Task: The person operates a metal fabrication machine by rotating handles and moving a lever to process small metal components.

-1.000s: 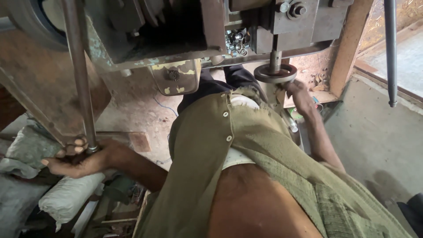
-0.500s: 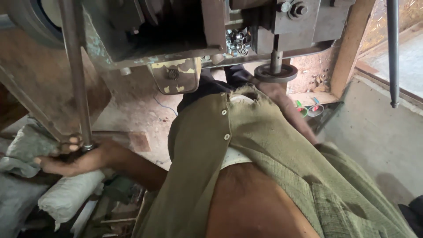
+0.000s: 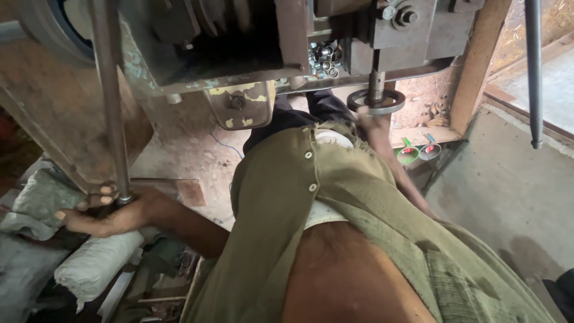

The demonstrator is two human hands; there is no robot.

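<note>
Left hand (image 3: 110, 210), at 9 o'clock, fingers wrapped around the foot of a steel rod (image 3: 109, 101) whose long axis runs 12 to 6, top cut off; right hand (image 3: 373, 122), at 1 o'clock under the round disc (image 3: 376, 101), shirt-hidden, grip unreadable.

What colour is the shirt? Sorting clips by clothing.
Olive green shirt with pale buttons, hanging open; shown in the head view.
</note>
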